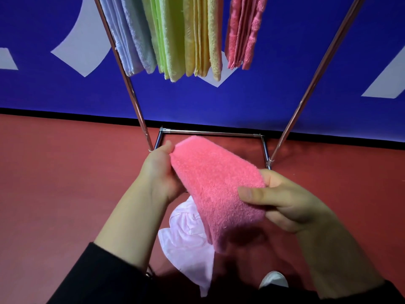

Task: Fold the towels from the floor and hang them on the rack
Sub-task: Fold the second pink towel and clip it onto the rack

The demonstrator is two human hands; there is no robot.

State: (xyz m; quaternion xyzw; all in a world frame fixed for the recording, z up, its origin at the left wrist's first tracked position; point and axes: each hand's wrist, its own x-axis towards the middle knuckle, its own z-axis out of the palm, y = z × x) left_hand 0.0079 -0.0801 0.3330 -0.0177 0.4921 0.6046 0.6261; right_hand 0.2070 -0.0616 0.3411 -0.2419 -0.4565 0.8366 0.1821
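Single head view, looking forward and down, close above floor

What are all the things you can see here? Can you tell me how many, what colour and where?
folded pink towel: one, bright pink, held in the air between both hands, in front of the rack.
hanging towels: about five, light blue, green, yellow and pink, side by side on the rack at the top.
rack: one, shiny metal, standing on the floor against the wall.
pale pink cloth: one, crumpled on the floor below the hands.
floor: red.
wall: blue with white shapes.
shoe: one, white, bottom edge.
left hand: grips the towel's far end.
right hand: pinches the towel's near side, thumb on top.
sleeves: two, black, bottom corners.
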